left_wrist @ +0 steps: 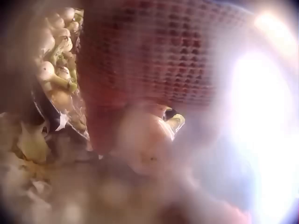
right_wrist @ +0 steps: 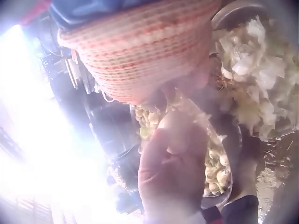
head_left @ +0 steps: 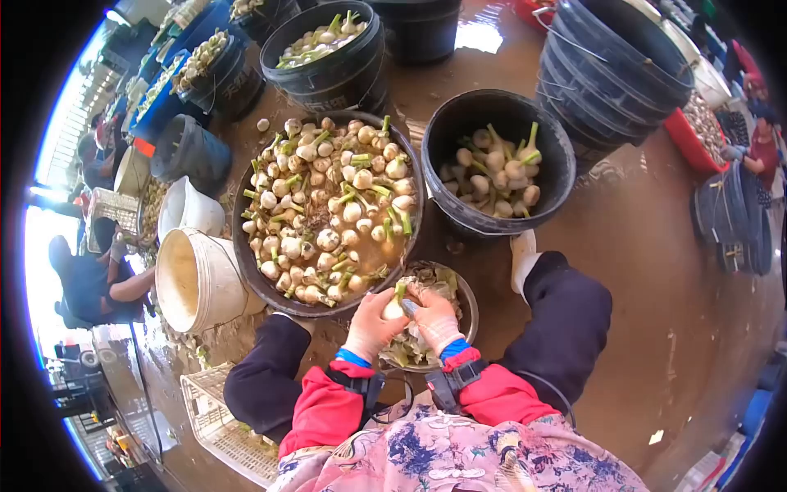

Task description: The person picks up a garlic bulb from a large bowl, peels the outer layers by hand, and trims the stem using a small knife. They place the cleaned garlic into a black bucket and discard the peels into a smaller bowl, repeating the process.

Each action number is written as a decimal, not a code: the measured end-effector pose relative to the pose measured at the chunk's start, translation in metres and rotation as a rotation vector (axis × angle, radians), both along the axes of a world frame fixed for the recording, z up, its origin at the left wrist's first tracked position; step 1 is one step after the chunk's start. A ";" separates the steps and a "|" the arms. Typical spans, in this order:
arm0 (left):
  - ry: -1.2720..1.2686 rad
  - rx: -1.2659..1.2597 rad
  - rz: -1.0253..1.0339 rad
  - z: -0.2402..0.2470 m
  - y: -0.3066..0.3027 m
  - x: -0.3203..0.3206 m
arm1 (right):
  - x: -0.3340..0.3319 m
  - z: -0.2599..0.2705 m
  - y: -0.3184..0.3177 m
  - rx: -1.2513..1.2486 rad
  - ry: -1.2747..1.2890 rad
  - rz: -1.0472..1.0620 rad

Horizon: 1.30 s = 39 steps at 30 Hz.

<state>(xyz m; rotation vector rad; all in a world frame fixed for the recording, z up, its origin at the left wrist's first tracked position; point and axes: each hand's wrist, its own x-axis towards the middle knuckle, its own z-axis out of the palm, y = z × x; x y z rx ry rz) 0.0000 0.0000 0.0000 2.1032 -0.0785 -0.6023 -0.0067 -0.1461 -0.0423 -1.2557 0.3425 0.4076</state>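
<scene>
Between the two hands, above a metal bowl [head_left: 469, 305] of peelings, is a pale garlic bulb [head_left: 393, 310] with its short green stem upward. The gloved left hand [head_left: 374, 326] grips it from the left, fingers curled round it. From the right, the gloved right hand [head_left: 434, 318] pinches at its side, with a small grey thing [head_left: 409, 307] at the thumb, too small to identify. In the left wrist view the bulb [left_wrist: 149, 140] is blurred below the glove [left_wrist: 149, 56]. The right wrist view shows the bulb [right_wrist: 177, 133] between the left hand [right_wrist: 173, 182] and the right glove [right_wrist: 145, 56].
A wide dark tub [head_left: 243, 246] of garlic in muddy water stands beyond the bowl. Right of it is a black bucket [head_left: 459, 215] of bulbs, with stacked buckets [head_left: 598, 90] behind. White buckets [head_left: 221, 283] and a crate [head_left: 209, 410] are left. A person [head_left: 102, 279] sits far left.
</scene>
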 end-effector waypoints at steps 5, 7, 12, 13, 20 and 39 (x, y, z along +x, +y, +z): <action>-0.226 0.507 0.012 0.036 -0.034 -0.043 | -0.023 0.035 -0.014 -0.494 -0.073 0.162; -0.280 0.536 -0.013 0.042 -0.034 -0.045 | -0.026 0.042 -0.015 -0.499 -0.075 0.160; -0.073 -0.298 0.310 0.024 -0.017 -0.050 | -0.028 0.040 -0.022 -0.134 -0.120 0.081; 0.208 -0.610 0.552 0.029 -0.016 -0.050 | -0.029 0.043 -0.023 -0.130 -0.124 0.079; 0.493 -1.124 0.882 0.041 -0.012 -0.052 | -0.033 0.047 -0.023 0.583 -0.016 0.061; -0.046 -0.805 0.829 0.033 -0.020 -0.027 | -0.047 0.044 -0.008 0.404 0.147 0.161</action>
